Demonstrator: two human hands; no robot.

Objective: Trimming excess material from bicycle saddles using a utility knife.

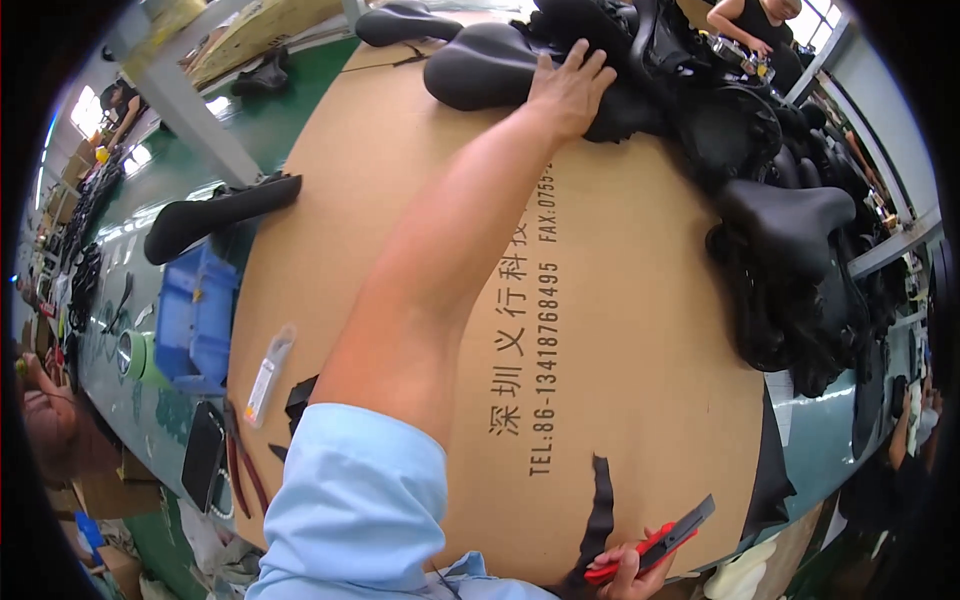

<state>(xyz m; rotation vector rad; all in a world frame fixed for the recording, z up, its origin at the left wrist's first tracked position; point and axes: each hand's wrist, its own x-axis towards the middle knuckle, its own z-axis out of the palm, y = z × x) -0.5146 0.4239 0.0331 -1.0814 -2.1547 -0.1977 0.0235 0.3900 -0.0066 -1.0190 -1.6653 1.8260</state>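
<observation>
My left arm reaches far across the printed cardboard sheet [640,300]. At its end, my left hand [572,92] lies with fingers spread on black saddle pieces [620,115], beside a smooth black bicycle saddle [475,68]. Close to the near edge, my right hand [632,572] is closed round a red utility knife [660,545], its blade pointing up and to the right. A narrow black strip [598,505] of material lies just left of the knife. Whether the right hand's fingers also touch that strip, I cannot tell.
Black saddles and covers [790,230] are heaped along the right side. On the left are a blue bin [195,315], a long black saddle [220,215], a phone [204,455], red-handled pliers [238,460] and a clear plastic tube [268,380]. Other people work farther off.
</observation>
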